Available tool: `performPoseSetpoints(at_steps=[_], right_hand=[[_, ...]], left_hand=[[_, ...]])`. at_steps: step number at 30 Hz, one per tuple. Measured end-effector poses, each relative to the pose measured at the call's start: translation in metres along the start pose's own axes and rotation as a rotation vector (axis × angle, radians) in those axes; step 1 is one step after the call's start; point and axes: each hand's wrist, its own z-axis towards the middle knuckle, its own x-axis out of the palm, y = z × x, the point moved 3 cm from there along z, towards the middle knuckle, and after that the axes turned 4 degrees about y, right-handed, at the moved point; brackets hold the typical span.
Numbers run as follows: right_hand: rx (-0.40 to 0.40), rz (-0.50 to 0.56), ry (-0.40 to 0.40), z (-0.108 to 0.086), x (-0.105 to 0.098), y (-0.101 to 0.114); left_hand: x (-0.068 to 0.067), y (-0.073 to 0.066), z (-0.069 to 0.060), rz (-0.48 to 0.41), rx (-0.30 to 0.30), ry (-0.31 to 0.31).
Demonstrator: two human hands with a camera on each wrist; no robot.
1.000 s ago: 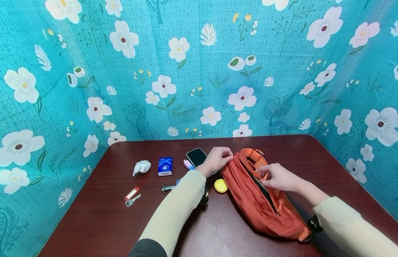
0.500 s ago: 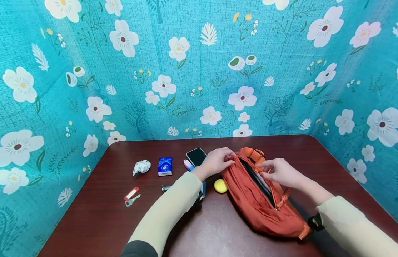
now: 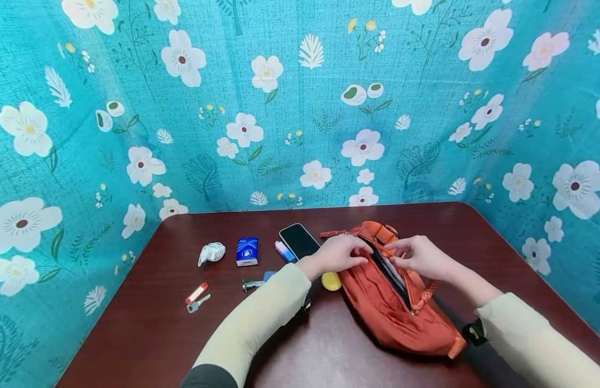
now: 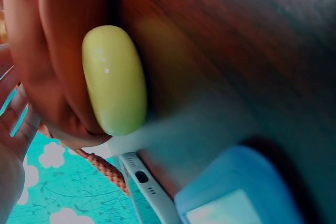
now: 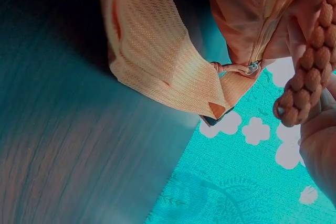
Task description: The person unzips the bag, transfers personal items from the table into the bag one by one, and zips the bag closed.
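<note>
The orange-red bag [image 3: 377, 312] lies at the right of the table, its zip parted and something pale showing inside. My left hand [image 3: 340, 252] is over the bag's far left edge, thumb and fingertips apart beside the opening; in the left wrist view, fingers [image 4: 16, 103] spread by the fabric. With thumb and fingers, my right hand [image 3: 423, 260] pinches the opening's right edge. A braided cord [image 5: 310, 69] hangs by that hand in the right wrist view. The yellow rounded object [image 4: 114, 80] touches or nearly touches the bag's side.
A dark-screened phone [image 3: 300, 241] and a pink-blue item [image 3: 285, 251] lie left of the bag. Farther left are a blue packet [image 3: 247, 251], a white coiled cable [image 3: 212, 252], a red tag [image 3: 197, 292], a key [image 3: 199, 303] and a metal item [image 3: 252, 284] beside something blue.
My left hand has left the bag's far corner and shifted right toward the opening; a braided cord now shows at that corner. The opening is wider, and my right hand has risen slightly with its edge.
</note>
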Motion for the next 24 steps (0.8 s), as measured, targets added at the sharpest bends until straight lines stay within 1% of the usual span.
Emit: performPoseSetpoints(at_steps=[2,5,9,14,16,21,24], right_hand=[[0.003,0.003,-0.005,0.000,0.001,0.000],[0.007,0.005,-0.011,-0.001,0.001,-0.001],[0.008,0.000,-0.024,-0.001,0.000,-0.003],[0.042,-0.017,-0.039,-0.001,-0.002,-0.004],[0.065,-0.024,-0.038,0.000,-0.001,-0.006],[0.111,-0.013,-0.037,0.002,0.002,-0.009],[0.131,0.000,-0.060,0.002,0.001,-0.010]], left_hand=[[0.003,0.003,0.001,-0.008,-0.013,0.016],[0.007,0.007,0.002,-0.006,-0.013,0.031],[0.009,0.010,0.002,0.023,0.012,0.031],[0.006,0.010,0.000,0.056,0.040,0.028],[0.005,0.009,-0.001,0.045,0.048,0.022],[0.001,0.006,-0.003,-0.032,0.080,-0.004],[-0.002,0.006,-0.006,-0.046,0.101,-0.009]])
